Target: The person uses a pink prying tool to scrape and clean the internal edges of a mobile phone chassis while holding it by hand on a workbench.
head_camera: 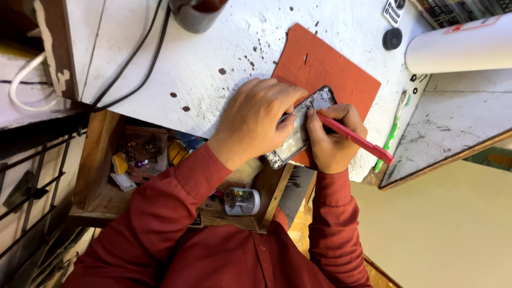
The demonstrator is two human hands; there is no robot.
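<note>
An opened phone (pixel 298 140) with its back off lies on a red mat (pixel 320 64) on the white, stained worktop (pixel 213 58). My left hand (pixel 256 120) lies over the phone's left side and holds it down; a thin metal piece shows under its fingertips. My right hand (pixel 333 141) grips a flat red pry tool (pixel 362 143), with the tip set against the phone's upper right edge. Both sleeves are dark red.
A green toothbrush (pixel 393 130) lies right of the mat. A white cylinder (pixel 458 48) and a black round cap (pixel 392 38) sit at the top right, a dark cup (pixel 194 13) and black cables (pixel 133 58) at the top left. An open wooden drawer (pixel 101 160) holds small parts and a clear jar (pixel 242 201).
</note>
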